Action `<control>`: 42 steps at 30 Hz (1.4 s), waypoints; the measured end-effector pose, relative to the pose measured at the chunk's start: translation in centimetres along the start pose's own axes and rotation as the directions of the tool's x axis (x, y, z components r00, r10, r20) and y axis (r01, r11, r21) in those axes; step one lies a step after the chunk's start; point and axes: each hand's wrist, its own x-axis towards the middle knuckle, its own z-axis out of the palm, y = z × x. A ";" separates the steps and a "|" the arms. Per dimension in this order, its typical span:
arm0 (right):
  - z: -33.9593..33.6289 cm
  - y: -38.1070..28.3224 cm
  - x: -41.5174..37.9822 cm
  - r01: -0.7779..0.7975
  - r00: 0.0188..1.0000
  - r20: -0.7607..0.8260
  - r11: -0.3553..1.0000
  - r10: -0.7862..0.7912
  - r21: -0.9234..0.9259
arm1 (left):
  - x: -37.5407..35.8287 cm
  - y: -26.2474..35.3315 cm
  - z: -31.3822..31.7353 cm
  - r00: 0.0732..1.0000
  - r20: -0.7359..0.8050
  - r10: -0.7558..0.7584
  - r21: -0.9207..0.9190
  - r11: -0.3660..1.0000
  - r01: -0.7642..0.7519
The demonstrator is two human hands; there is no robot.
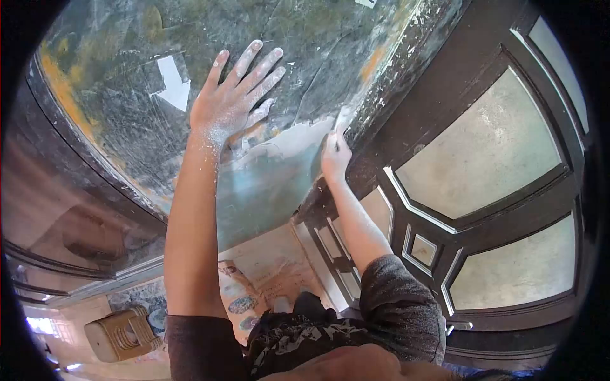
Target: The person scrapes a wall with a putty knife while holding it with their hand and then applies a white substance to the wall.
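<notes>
I see, on my remote feed, the left hand (234, 95) at 11 o'clock, empty, fingers spread against the mottled wall (327, 60) at 12; at 1 o'clock the right hand (335, 157) is curled around a scraper (342, 119).

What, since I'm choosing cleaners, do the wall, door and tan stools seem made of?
Wall: probably plaster, mostly matt, with patchy colour and a pale, ragged band. Door: likely painted or varnished wood, dark, with moulded frames; its shiny panes may be glass. Tan stools: apparently moulded plastic, smooth, with rounded corners.
</notes>
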 end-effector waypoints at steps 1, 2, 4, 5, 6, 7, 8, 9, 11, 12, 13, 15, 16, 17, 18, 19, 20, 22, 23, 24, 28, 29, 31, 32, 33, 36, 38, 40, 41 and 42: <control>1.1 2.4 -0.6 0.260 0.963 -0.028 0.954 -0.267 -0.150 | -0.2 0.1 -0.1 1.000 0.020 0.016 -0.038 0.999 -0.015; 1.3 5.0 -0.6 0.268 0.960 -0.050 0.954 -0.276 -0.136 | -0.2 0.2 0.1 1.000 0.019 0.014 -0.020 1.000 -0.014; 0.8 2.2 0.5 0.270 0.957 -0.072 0.955 -0.280 -0.119 | -0.1 0.1 -0.1 0.999 0.032 0.013 -0.011 1.000 -0.013; 0.3 1.0 1.9 0.021 1.000 -0.023 0.995 -0.019 0.102 | -0.1 0.2 -0.1 0.999 0.050 0.019 -0.006 1.000 -0.019; 0.1 0.6 2.5 -0.240 0.971 0.078 0.924 0.227 0.299 | -0.2 0.2 0.1 0.999 0.035 0.019 0.023 1.000 -0.020; 0.4 1.0 2.0 -0.242 0.970 0.077 0.923 0.230 0.299 | -0.3 0.3 0.2 0.999 0.036 0.022 0.021 1.000 -0.023; 1.2 1.6 1.3 -0.200 0.980 0.055 0.919 0.193 0.340 | -0.3 0.2 0.3 0.999 0.021 0.024 0.021 0.999 -0.025; 2.1 1.6 0.7 -0.153 0.988 0.034 0.912 0.151 0.380 | -0.2 0.1 0.3 1.000 0.003 0.021 0.024 0.999 -0.021; 1.5 -1.9 -0.2 -0.250 0.967 0.082 0.848 0.240 0.467 | -0.1 0.2 0.1 1.000 0.002 0.013 0.053 0.999 -0.013; 1.5 -0.5 1.0 -0.197 0.980 0.063 0.869 0.189 0.455 | 0.0 0.1 0.0 1.000 0.007 0.004 0.039 0.999 -0.004; 1.3 -1.2 1.6 -0.153 0.988 0.043 0.885 0.149 0.439 | -0.1 0.2 -0.2 1.000 0.019 0.004 0.018 1.000 -0.004; 0.6 -2.2 2.4 -0.335 0.940 0.134 0.785 0.312 0.521 | -0.1 0.3 0.0 1.000 0.025 0.003 0.064 0.998 -0.004; 1.0 -1.7 2.0 -0.234 0.969 0.054 0.834 0.239 0.500 | -0.2 0.4 0.1 1.000 0.017 0.003 0.081 0.997 -0.005; 1.5 -0.9 1.6 -0.128 0.987 -0.024 0.872 0.157 0.472 | -0.2 0.3 0.1 1.000 0.008 0.005 0.101 0.995 -0.005; 1.5 -0.3 0.6 -0.119 0.991 -0.004 0.911 0.131 0.395 | -0.1 0.3 -0.1 0.999 0.034 0.005 0.073 0.997 -0.008; 1.5 0.7 -0.6 -0.108 0.994 0.019 0.943 0.108 0.313 | -0.2 0.3 -0.2 0.999 0.036 0.005 0.075 0.997 -0.008; 1.5 5.3 -0.3 0.072 0.997 0.023 0.997 -0.073 0.028 | -0.2 0.3 -0.3 0.999 0.040 0.004 0.054 0.999 -0.007; 1.0 4.3 1.7 0.127 0.992 -0.036 0.989 -0.125 0.073 | -0.2 0.3 -0.1 0.999 0.033 -0.007 0.026 1.000 0.006; 0.1 2.0 2.4 0.020 1.000 0.009 0.987 -0.021 0.161 | -0.3 0.4 -0.1 0.999 0.038 -0.004 0.020 1.000 0.003; 0.0 1.8 2.8 0.019 1.000 0.010 0.987 -0.021 0.158 | -0.2 0.3 -0.2 0.999 0.042 0.006 0.036 0.999 -0.007; -0.1 2.1 2.1 0.288 0.957 -0.011 0.954 -0.290 -0.084 | 0.0 0.3 -0.2 0.999 0.045 0.005 0.076 0.997 -0.009; -0.3 2.7 0.9 0.470 0.878 0.020 0.856 -0.478 -0.217 | -0.2 0.2 0.0 0.999 0.042 0.007 0.059 0.998 -0.010; -1.7 3.0 -0.9 0.262 0.959 0.131 0.963 -0.252 -0.067 | -0.1 0.1 0.1 0.999 0.034 0.007 0.057 0.998 -0.009; -2.5 3.4 -1.0 0.278 0.952 0.179 0.947 -0.249 -0.159 | -0.1 0.1 0.1 0.999 0.031 0.010 0.065 0.998 -0.012; -3.4 3.7 -0.9 0.296 0.944 0.226 0.922 -0.242 -0.249 | -0.1 0.2 0.0 0.999 0.031 0.013 0.073 0.997 -0.015; -5.7 4.4 2.1 0.508 0.846 0.403 0.759 -0.349 -0.408 | -0.1 0.3 -0.1 0.999 0.040 0.011 0.058 0.998 -0.014; -6.5 4.3 3.8 0.603 0.788 0.441 0.679 -0.429 -0.419 | -0.1 0.3 -0.1 0.999 0.028 0.019 0.051 0.998 -0.021; -7.1 4.2 4.2 0.603 0.787 0.475 0.648 -0.393 -0.464 | -0.2 0.3 0.0 1.000 -0.002 0.017 0.090 0.996 -0.017; -7.3 4.1 4.4 0.605 0.786 0.507 0.613 -0.355 -0.508 | -0.1 0.3 0.0 1.000 -0.003 0.014 0.090 0.996 -0.014; -7.6 3.1 4.5 0.601 0.786 0.517 0.613 -0.338 -0.513 | -0.1 0.3 0.1 1.000 -0.001 0.018 0.091 0.996 -0.018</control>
